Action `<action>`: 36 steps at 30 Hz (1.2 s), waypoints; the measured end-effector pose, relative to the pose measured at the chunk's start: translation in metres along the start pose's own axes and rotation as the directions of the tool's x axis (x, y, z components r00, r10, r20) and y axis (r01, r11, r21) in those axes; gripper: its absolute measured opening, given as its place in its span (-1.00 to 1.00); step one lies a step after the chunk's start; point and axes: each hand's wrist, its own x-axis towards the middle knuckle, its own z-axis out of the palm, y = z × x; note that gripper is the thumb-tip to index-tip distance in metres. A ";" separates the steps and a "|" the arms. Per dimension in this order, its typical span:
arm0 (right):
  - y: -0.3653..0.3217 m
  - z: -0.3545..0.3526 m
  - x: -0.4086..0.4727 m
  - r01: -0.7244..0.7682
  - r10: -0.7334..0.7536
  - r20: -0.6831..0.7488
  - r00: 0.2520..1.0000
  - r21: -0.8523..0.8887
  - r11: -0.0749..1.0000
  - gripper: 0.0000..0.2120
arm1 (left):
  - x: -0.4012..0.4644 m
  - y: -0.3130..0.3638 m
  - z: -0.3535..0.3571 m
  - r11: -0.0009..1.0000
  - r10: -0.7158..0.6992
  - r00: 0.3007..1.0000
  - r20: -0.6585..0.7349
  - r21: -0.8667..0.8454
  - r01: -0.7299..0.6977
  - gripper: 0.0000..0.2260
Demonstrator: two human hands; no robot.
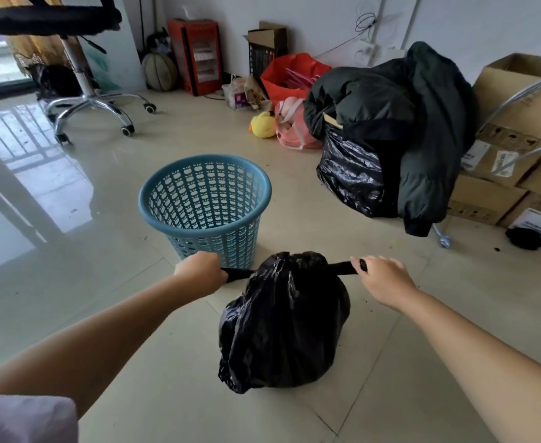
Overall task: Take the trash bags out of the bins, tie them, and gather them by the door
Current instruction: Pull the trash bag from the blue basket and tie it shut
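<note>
A full black trash bag (282, 324) sits on the tiled floor in front of me, its top gathered into a knot. My left hand (200, 271) grips the left tail of the bag's top. My right hand (382, 279) grips the right tail. Both tails are stretched out sideways and taut. Just behind the bag, a blue perforated bin (205, 203) stands upright with no bag in it.
An office chair (84, 78) stands at the back left. At the right, a dark jacket (422, 123) lies over another black bag (352, 174), beside stacked cardboard boxes (512, 129). Red and pink bags, a yellow duck toy (262, 124) and a red heater (197, 55) line the far wall.
</note>
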 end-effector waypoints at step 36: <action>-0.087 -0.054 -0.006 -0.158 -0.357 0.312 0.881 0.902 0.401 -0.66 | -0.039 0.095 -0.037 0.769 0.575 0.818 -0.006 -0.335 -0.544 -0.77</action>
